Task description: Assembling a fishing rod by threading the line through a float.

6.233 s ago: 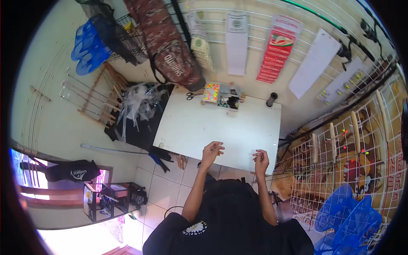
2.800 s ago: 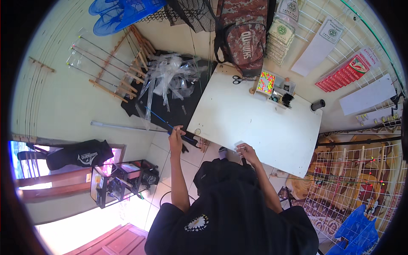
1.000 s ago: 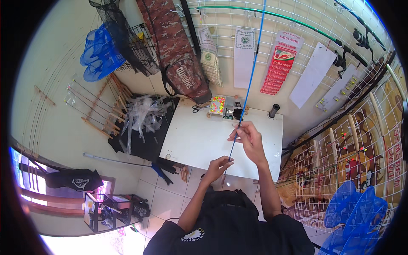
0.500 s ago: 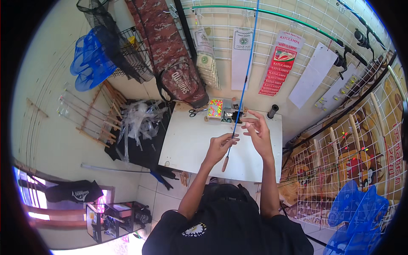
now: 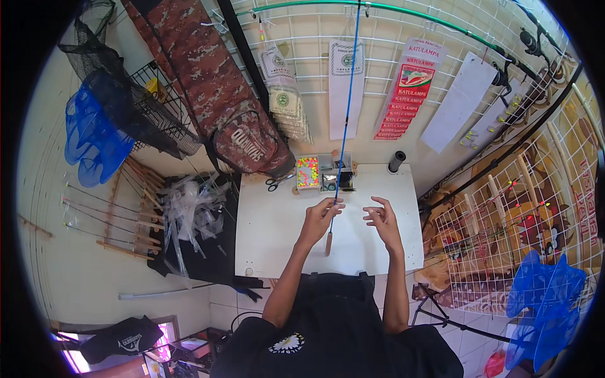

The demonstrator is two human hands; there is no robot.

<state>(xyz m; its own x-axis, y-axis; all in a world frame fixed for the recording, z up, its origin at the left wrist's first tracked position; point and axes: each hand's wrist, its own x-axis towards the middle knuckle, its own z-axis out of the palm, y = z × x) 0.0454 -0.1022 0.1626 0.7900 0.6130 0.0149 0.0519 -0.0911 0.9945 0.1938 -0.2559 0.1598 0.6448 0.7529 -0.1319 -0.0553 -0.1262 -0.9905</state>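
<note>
A slim blue fishing rod (image 5: 345,129) stands slanted over the white table (image 5: 268,220), its tip running up past the top edge of the picture. My left hand (image 5: 318,222) pinches it just above the short light-brown handle (image 5: 328,244), which hangs below the fingers. To the right of the rod is my right hand (image 5: 385,227), with bent fingers spread apart and nothing in them. Behind the hands, a box of bright coloured beads or floats (image 5: 307,172) sits by a compartment tray (image 5: 329,182) of small dark items, partly crossed by the rod.
Scissors (image 5: 275,183) and a black cylinder (image 5: 396,162) are on the table's far part. A camouflage rod bag (image 5: 208,82) leans at the back left. Hanging packets (image 5: 406,94) and a green rod (image 5: 403,16) are on the wall grid. Clear plastic wrappers (image 5: 192,217) lie left of the table.
My right hand has moved away from the rod and lower, toward the right. The rod stays in my left hand and stands a little more upright. The view has shifted slightly.
</note>
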